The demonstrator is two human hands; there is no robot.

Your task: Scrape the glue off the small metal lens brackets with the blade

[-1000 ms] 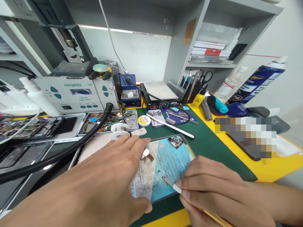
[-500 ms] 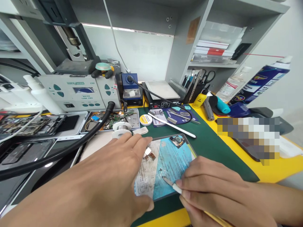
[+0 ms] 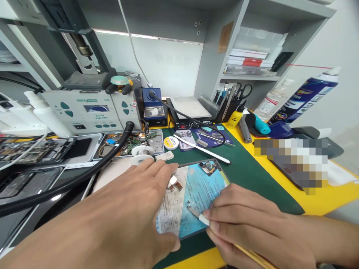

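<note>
My right hand (image 3: 241, 220) grips a small craft knife (image 3: 203, 219), pen-like, with a pale collar and a yellowish handle. Its metal blade rests at a scraped spot on a worn blue-and-white work pad (image 3: 200, 190). Across the pad's left side lies my left hand (image 3: 140, 209), fingers stretched toward the far edge and thumb near the close edge. Beside those fingertips are small silver and brown flex parts (image 3: 175, 182). A dark camera-like module (image 3: 209, 167) sits at the pad's far right corner.
A solder spool (image 3: 142, 154), a yellow-white tin (image 3: 171, 142) and a white stick tool (image 3: 202, 149) lie behind the pad. A black hose (image 3: 92, 173) crosses the left over phone parts. The rework station (image 3: 84, 112) and a hot plate (image 3: 190, 110) stand at the back.
The knife tip has moved slightly left and toward the far side of the pad, with my right hand following. My left hand keeps its place on the pad. The whole view has shifted slightly.
</note>
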